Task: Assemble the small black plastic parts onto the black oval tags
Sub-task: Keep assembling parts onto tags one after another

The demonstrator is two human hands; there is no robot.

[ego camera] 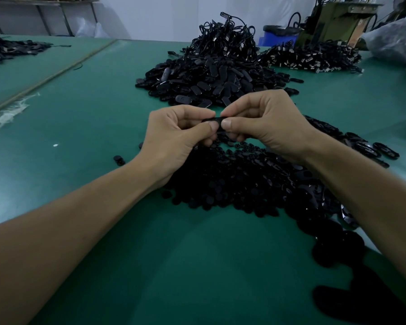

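- A black oval tag (215,120) is held in the air above the middle of the green table (92,113), edge-on to the camera.
- The left hand (174,139) pinches its left end between thumb and curled fingers; the right hand (265,120) pinches the right end the same way, thumbs almost touching.
- Whether a small part sits on the tag is hidden by the fingers.
- Right under the hands lies a wide heap of small black parts (232,181); one stray part (118,159) lies just left of it.
- Loose tags (370,146) lie to the right.
- Beyond the hands is a big pile of tags (204,83) topped with black cords (225,36).
- A blue bin (277,37) stands behind.
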